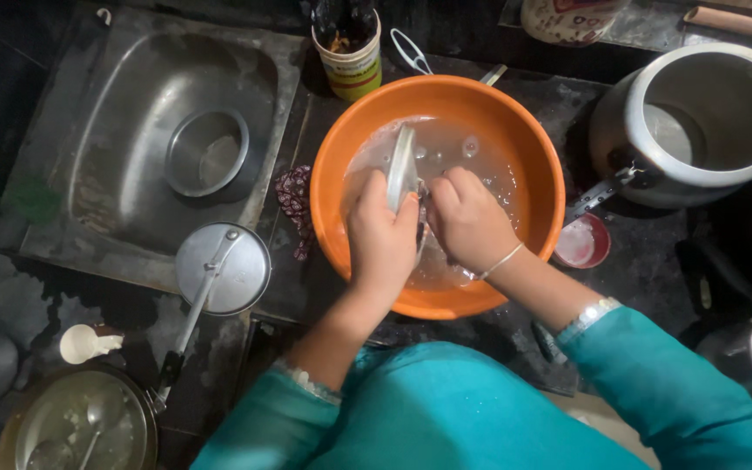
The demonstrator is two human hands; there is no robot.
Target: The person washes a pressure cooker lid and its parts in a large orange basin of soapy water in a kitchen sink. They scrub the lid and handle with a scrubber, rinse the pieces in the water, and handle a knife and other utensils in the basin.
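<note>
An orange basin of soapy water stands on the dark counter. My left hand holds a round steel plate on edge over the water. My right hand is closed against the plate's right face, gripping something dark that is mostly hidden under the fingers. Both sleeves are teal.
A steel sink with a small steel bowl lies at left. A pressure-cooker lid with a long handle rests on its edge. A large pressure cooker stands at right, a small red lid beside the basin, a pot with spoons at bottom left.
</note>
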